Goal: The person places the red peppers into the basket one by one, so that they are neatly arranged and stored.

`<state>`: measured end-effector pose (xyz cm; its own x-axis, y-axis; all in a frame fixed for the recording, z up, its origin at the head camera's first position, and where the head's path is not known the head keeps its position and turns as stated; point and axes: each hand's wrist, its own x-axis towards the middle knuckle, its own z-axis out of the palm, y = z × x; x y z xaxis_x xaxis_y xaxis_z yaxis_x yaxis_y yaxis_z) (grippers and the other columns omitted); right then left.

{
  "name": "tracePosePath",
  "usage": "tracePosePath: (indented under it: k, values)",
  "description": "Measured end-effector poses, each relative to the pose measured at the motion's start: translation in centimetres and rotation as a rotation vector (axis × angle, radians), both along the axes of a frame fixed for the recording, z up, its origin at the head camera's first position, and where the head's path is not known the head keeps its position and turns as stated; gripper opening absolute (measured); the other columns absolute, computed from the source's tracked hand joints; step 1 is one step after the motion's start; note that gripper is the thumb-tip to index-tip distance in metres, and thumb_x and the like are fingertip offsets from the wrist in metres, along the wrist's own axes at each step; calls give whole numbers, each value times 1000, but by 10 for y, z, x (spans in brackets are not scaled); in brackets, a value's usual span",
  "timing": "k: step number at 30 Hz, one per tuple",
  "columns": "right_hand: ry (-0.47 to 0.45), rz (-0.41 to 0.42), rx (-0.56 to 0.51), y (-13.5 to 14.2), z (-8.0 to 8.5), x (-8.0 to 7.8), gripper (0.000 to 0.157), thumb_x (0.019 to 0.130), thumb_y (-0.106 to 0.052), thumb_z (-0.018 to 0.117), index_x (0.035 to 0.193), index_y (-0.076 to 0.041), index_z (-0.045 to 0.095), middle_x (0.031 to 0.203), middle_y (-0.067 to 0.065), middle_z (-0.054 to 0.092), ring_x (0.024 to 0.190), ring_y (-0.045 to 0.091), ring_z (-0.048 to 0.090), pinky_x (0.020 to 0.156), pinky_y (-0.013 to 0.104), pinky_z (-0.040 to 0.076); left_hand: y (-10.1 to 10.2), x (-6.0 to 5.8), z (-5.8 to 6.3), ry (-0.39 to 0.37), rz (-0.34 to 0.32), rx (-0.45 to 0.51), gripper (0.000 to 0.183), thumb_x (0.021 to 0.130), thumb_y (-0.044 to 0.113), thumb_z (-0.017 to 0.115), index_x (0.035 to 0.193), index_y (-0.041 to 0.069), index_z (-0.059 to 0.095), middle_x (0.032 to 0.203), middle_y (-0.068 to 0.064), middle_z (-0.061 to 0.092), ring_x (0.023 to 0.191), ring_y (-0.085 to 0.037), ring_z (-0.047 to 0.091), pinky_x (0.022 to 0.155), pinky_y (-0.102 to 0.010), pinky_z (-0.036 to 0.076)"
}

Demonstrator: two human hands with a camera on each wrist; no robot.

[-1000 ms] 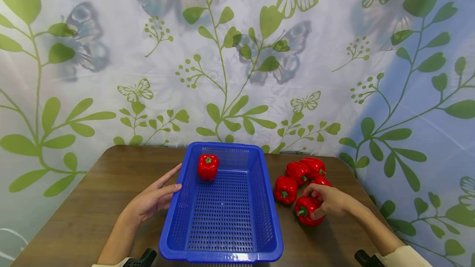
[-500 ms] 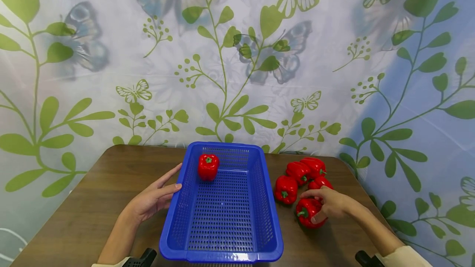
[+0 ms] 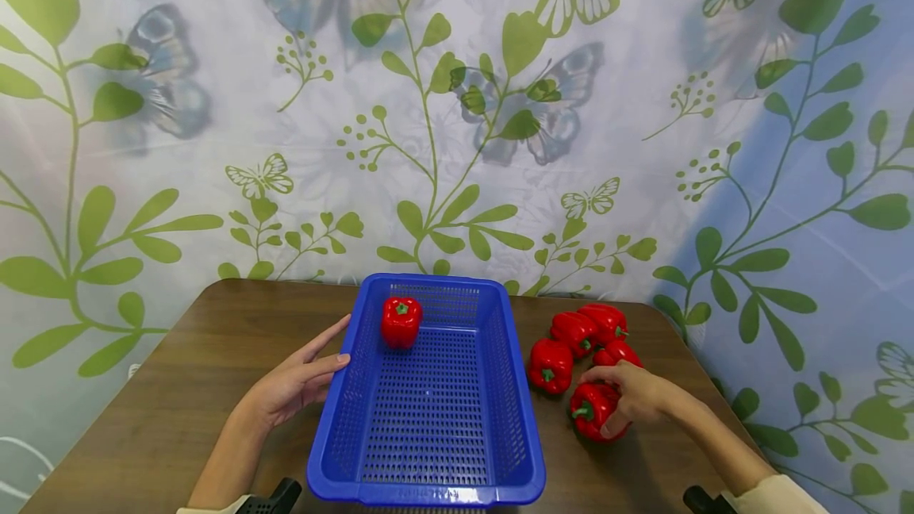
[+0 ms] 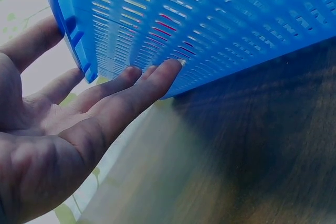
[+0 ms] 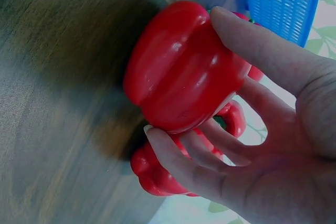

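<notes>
A blue perforated plastic basket stands in the middle of the table. My left hand is at its left side, with extended fingers touching the rim and slotted wall, as the left wrist view also shows. One red bell pepper stands stem up in the basket's far left corner. To the right of the basket, my right hand holds another red bell pepper between thumb and fingers. In the right wrist view, the thumb and fingertips sit on opposite sides of this held pepper, low over the table.
Several more red bell peppers lie just beyond my right hand, one pepper nearest the basket and one pepper farther back. The brown wooden table ends at a leaf-and-butterfly patterned curtain.
My right hand has shifted its fingers around the near pepper, which has moved slightly to the right. The left hand and basket have stayed in place.
</notes>
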<state>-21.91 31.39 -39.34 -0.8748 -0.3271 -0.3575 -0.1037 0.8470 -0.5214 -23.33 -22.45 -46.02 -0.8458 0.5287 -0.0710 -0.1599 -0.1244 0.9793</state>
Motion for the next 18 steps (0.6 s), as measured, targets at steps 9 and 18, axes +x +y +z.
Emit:
tracePosePath:
  k: [9,18]
  values:
    - [27,-2,35,0,1,-1,68,66,-8,91,129,-11,64,116,16,63,110,37,58,85,53,55,-1,1,-1,5,0,6,72,107,16,50,165,29,8,146,-21,57,127,-35,63,98,-47,55]
    - [45,0,62,6,5,2,62,67,-15,90,123,-14,64,109,14,63,102,33,60,77,48,55,0,0,-2,9,-7,8,72,107,16,49,165,30,8,145,-22,56,126,-37,63,98,-47,56]
